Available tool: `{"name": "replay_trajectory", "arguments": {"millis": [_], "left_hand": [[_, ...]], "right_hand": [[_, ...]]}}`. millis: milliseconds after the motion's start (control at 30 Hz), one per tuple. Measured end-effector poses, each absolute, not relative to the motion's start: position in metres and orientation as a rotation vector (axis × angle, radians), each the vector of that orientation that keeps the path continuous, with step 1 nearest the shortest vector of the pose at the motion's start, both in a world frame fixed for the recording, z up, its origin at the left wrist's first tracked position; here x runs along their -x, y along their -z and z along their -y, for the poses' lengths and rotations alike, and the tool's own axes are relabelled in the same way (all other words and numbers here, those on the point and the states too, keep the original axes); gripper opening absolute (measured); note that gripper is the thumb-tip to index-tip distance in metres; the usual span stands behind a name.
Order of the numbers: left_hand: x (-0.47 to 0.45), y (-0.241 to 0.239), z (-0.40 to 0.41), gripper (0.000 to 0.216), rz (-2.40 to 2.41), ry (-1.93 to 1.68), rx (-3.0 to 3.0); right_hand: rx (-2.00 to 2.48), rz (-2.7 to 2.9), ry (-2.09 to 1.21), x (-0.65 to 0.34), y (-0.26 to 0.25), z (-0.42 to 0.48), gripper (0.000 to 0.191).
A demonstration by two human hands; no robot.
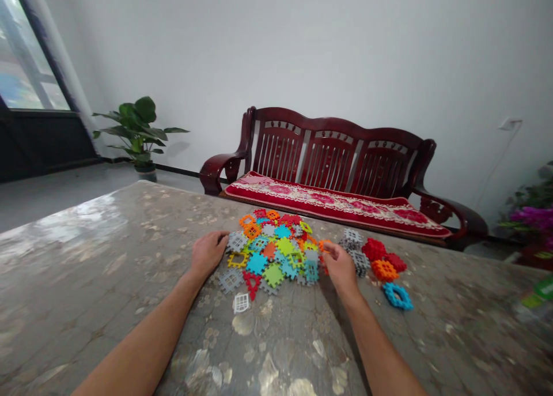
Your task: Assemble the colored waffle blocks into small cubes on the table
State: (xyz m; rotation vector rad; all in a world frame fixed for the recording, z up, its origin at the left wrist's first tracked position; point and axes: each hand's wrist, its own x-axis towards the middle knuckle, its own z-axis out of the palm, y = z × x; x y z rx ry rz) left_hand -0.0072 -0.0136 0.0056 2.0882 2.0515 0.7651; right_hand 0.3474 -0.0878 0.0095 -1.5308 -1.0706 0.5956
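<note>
A pile of flat, notched interlocking plastic tiles point(285, 246) in several colours lies on the table between my hands. My left hand point(209, 253) rests at the pile's left edge, thumb and fingers slightly apart, beside a grey lattice tile point(237, 241). At the right edge, my right hand point(340, 266) has its fingertips closed on an orange tile point(323, 245), which they partly hide. Nearest me lie a white window tile point(241, 303), a red triangular tile point(252, 284) and a green square tile point(273, 275).
Right of my right hand sit grouped tiles: grey stacks point(359, 262), red ones point(374, 249), orange ones point(385, 270) and a blue frame stack point(398, 296). The patterned table point(173, 211) extends around. Behind it stands a wooden bench point(328, 148); a potted plant point(138, 125) is back left.
</note>
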Motion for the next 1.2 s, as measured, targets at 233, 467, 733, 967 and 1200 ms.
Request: {"name": "replay_trajectory", "arguments": {"millis": [233,467,733,967,1200], "left_hand": [[0.006,-0.006,0.014,0.041,-2.043,-0.745,-2.076],[0.006,-0.007,0.015,0.04,-2.035,-0.761,-2.047],[0.005,-0.009,0.014,0.034,-1.93,-0.795,-2.051],[0.004,-0.004,0.014,0.036,-1.827,-0.833,-2.122],[0.006,0.0,0.013,0.034,-1.62,-0.939,-2.102]], "right_hand": [[1.499,1.284,-0.217,-0.334,0.005,0.101,0.031],[1.367,1.438,-0.069,-0.322,0.005,0.111,0.026],[1.34,1.484,-0.025,-0.321,0.004,0.11,0.025],[1.341,1.532,-0.026,-0.322,0.006,0.11,0.024],[1.343,1.483,-0.047,-0.322,0.007,0.111,0.024]]}}
